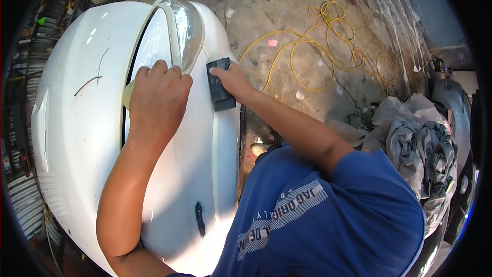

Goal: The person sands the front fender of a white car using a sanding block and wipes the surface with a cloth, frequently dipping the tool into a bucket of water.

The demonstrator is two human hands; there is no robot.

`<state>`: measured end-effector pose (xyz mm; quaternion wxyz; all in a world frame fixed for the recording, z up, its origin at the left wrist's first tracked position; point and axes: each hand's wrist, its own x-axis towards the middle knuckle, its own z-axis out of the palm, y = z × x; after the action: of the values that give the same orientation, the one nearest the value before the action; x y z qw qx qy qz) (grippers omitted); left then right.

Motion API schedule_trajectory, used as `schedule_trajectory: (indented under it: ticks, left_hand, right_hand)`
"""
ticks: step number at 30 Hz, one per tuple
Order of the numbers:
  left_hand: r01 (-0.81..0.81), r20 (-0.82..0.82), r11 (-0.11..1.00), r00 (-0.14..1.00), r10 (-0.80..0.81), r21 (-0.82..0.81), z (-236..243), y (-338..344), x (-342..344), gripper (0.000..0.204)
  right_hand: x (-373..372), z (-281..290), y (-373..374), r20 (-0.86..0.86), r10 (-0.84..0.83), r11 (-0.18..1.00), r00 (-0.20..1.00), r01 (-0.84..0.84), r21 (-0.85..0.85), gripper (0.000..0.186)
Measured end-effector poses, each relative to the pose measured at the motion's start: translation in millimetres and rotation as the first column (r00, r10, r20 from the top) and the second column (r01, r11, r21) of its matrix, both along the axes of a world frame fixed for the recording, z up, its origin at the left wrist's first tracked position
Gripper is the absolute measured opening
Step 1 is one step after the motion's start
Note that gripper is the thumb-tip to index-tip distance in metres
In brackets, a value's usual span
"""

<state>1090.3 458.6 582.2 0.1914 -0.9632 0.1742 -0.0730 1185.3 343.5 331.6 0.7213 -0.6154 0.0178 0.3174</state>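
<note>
A white car front (77, 138) fills the left of the view, with a clear headlamp (189, 36) and pale tape (172, 31) along the lamp's edge. My left hand (156, 97) has its fingers curled on a yellowish-green item (127, 95) at the dark seam left of the lamp; the hand hides most of it. My right hand (233, 79) grips a black rectangular block (221, 97) against the panel just below and right of the headlamp. A dark smudge (200, 218) marks the white paint lower down.
A yellow hose (302, 43) lies looped on the stained concrete floor (256, 5). Crumpled grey sheeting (417, 143) is heaped at the right, beside a grey car part (451, 105). Ribbed metal (23, 205) lines the left edge. My blue-shirted torso fills the lower right.
</note>
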Motion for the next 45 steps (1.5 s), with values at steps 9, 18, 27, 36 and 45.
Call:
schedule_trajectory:
  ticks: [9,18,27,36,45]
  left_hand:
    - [-0.056,-0.058,0.998,0.997,0.056,0.005,0.6,-1.6,-0.9,0.006]
    - [0.009,0.004,1.000,1.000,-0.009,0.009,0.7,-2.6,1.1,0.007]
    - [-0.028,-0.038,1.000,0.999,0.028,-0.006,0.8,0.0,-1.7,0.004]
    - [-0.040,-0.048,0.999,0.998,0.039,-0.016,-0.2,-0.5,-0.7,0.005]
    - [-0.046,-0.039,0.999,0.998,0.045,-0.016,-1.7,6.1,-7.1,0.005]
  right_hand:
    - [-7.2,-8.7,-1.7,0.048,-0.001,0.999,0.999,0.003,-0.048,0.052]
    - [-13.9,-11.2,-6.9,0.054,-0.025,0.996,0.998,0.030,-0.085,0.054]
    - [-23.5,-3.0,-3.5,0.161,-0.035,0.998,0.986,0.044,-0.051,0.054]
    - [-11.0,4.7,-7.8,0.084,0.019,0.997,0.996,-0.012,-0.077,0.050]
    - [-32.9,27.5,-5.7,0.174,0.028,0.998,0.984,-0.018,-0.060,0.044]
